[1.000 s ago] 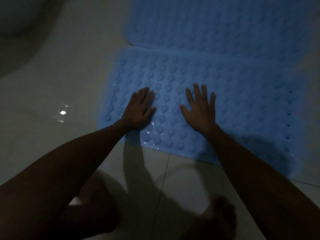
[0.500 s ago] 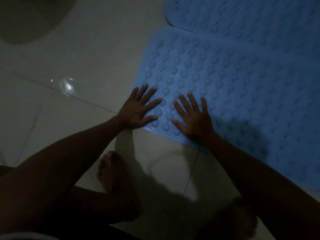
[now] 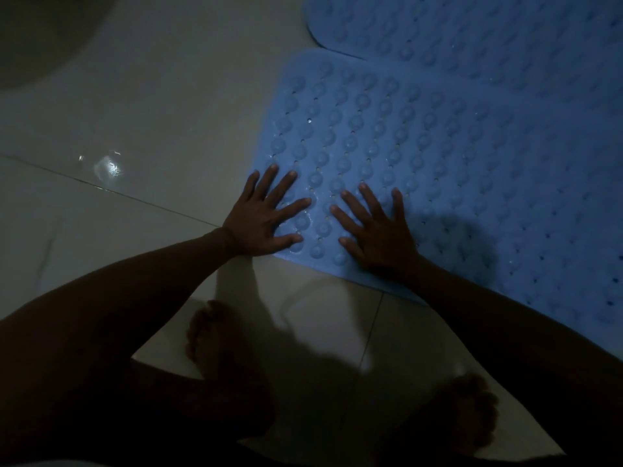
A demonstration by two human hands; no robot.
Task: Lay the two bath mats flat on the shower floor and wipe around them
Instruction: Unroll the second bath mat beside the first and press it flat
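Observation:
Two blue rubber bath mats with rows of round bumps lie on the pale tiled floor. The near mat (image 3: 421, 156) spreads across the middle and right. The far mat (image 3: 488, 32) lies behind it at the top right, their edges touching or overlapping slightly. My left hand (image 3: 261, 214) presses flat on the near mat's front left corner, fingers spread, its heel at the mat's edge. My right hand (image 3: 377, 230) presses flat beside it, fingers spread, near the mat's front edge.
The wet pale floor tiles (image 3: 151, 112) stretch to the left, with a bright glint of water (image 3: 108, 168). A dark curved shape (image 3: 37, 38) fills the top left corner. My bare feet (image 3: 215, 335) (image 3: 465, 412) stand on the tiles below the mat.
Both hands have moved from the near mat's middle toward its front left corner, staying flat. The view has swung left, so the mats now sit further right.

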